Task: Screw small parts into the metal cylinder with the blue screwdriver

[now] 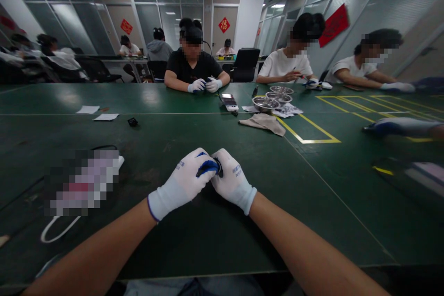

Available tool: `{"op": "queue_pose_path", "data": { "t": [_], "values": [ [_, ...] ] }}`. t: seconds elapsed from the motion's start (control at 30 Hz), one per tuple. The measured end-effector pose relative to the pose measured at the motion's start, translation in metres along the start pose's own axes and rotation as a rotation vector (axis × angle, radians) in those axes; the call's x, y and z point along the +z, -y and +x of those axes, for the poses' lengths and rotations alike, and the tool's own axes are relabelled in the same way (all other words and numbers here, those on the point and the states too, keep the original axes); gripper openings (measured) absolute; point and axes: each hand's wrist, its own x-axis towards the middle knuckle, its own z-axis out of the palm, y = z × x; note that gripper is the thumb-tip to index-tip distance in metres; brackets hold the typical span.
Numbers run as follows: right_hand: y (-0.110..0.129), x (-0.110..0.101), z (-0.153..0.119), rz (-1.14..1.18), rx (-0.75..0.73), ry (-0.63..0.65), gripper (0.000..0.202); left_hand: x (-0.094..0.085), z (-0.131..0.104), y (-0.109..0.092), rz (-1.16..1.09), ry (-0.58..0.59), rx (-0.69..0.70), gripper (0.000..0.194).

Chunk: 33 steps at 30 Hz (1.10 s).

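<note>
Gloved left hand [187, 173] and right hand [231, 178] together, pinching a dark part [219, 166] between them, over the green table [194, 245], cloth [264, 123] and bowls [265, 106] far right, black piece [132, 122] far left

L hand [187, 176], R hand [231, 179] tog. at ctr, both curled
</note>
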Motion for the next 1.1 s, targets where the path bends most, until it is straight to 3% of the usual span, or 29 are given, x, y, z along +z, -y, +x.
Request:
{"op": "queue_pose_path", "data": {
  "t": [0.17, 0.43, 0.7, 1.1],
  "values": [
    [0.013, -0.004, 0.002, 0.218, 0.135, -0.044, 0.009, 0.0, 0.0, 0.006, -0.135, -0.261, -0.059, 0.01],
    [0.013, -0.004, 0.004, 0.477, 0.383, -0.106, 0.022, -0.002, 0.0, 0.012, -0.239, -0.228, -0.031, 0.014],
    [0.008, -0.006, 0.006, 0.627, 0.486, -0.076, 0.03, -0.006, -0.006, 0.011, 0.151, -0.281, 0.159, 0.023],
    [0.006, -0.025, 0.012, 0.825, 0.565, 0.292, 0.043, -0.03, -0.002, 0.005, 0.017, 0.012, 0.115, 0.015]
  ]
}}
